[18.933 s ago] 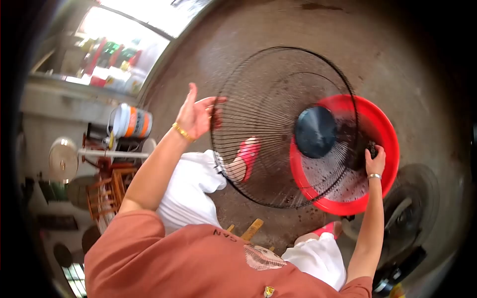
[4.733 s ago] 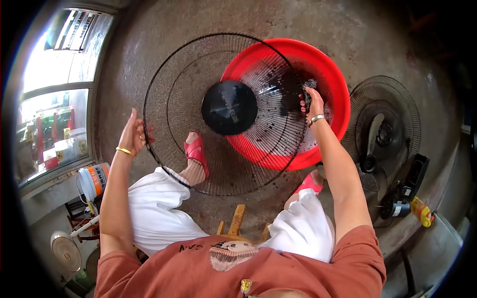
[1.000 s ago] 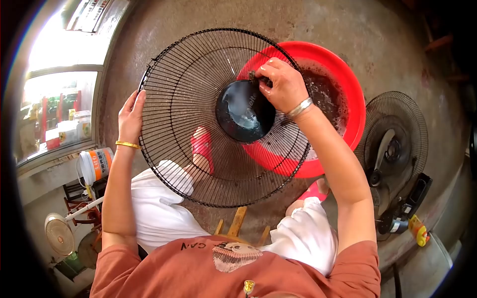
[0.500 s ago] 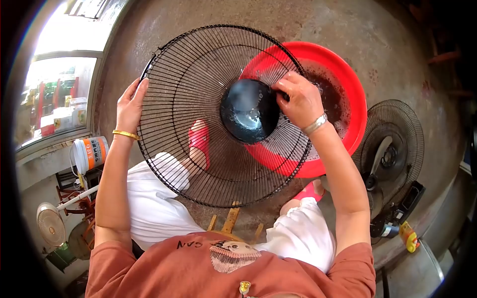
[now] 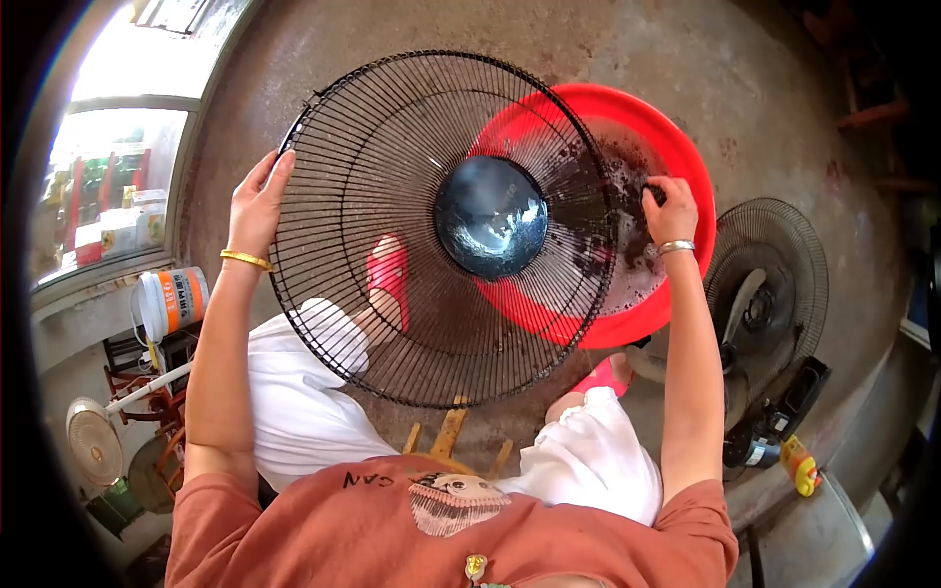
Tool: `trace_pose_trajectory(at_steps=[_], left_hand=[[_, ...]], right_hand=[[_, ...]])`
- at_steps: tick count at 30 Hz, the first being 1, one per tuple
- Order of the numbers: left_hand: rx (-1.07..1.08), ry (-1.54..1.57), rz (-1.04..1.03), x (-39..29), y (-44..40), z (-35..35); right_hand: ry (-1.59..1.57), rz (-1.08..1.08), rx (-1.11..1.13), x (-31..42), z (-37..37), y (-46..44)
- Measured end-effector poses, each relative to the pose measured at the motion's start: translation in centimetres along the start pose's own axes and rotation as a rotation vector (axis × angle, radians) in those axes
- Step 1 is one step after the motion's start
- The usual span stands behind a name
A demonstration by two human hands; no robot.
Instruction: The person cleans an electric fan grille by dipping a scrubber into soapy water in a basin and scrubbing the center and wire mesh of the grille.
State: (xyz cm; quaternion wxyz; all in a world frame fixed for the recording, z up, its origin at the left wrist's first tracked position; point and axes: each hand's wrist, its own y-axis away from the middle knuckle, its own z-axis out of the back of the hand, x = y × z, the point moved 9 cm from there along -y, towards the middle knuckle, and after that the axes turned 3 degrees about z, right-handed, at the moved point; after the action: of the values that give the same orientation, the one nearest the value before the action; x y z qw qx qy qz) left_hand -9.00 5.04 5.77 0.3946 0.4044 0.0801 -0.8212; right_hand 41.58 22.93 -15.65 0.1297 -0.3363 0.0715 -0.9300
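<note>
A round black fan grille [image 5: 392, 323] with a shiny wet hub cap [image 5: 490, 218] is held up in front of me. My left hand [image 5: 258, 206] grips its left rim, thumb and fingers closed around the wire edge. Behind the grille's right side stands a red basin [image 5: 694, 176] of dark, foamy water [image 5: 627, 279]. My right hand [image 5: 673, 210] is over the basin, just right of the grille and apart from it. Its fingers are closed on a small black scrubber [image 5: 655, 193], partly hidden by them.
On the floor at right lies a fan [image 5: 757, 304] with its blade showing in a rear grille. Near it is a yellow bottle [image 5: 802, 466]. A white bucket [image 5: 172, 302] and a small white fan [image 5: 95, 441] stand at left. A wooden stool [image 5: 451, 431] is below me.
My right hand has moved right, off the hub cap and out over the basin, with the black scrubber still in it. My left hand keeps its grip on the rim.
</note>
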Motion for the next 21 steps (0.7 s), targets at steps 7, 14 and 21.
trace_pose_trajectory(at_steps=[7,14,21], left_hand=[[-0.004,0.000,-0.008,-0.6,-0.2,-0.1],[0.035,-0.011,-0.070,0.7,-1.1,0.0],[0.027,-0.048,-0.075,-0.3,-0.8,0.0]], right_hand=[[0.461,-0.169,0.772,-8.2,-10.1,5.1],[-0.241,0.235,0.147,9.5,2.5,-3.8],[-0.456,0.771,0.159,28.2,1.7,-3.4]])
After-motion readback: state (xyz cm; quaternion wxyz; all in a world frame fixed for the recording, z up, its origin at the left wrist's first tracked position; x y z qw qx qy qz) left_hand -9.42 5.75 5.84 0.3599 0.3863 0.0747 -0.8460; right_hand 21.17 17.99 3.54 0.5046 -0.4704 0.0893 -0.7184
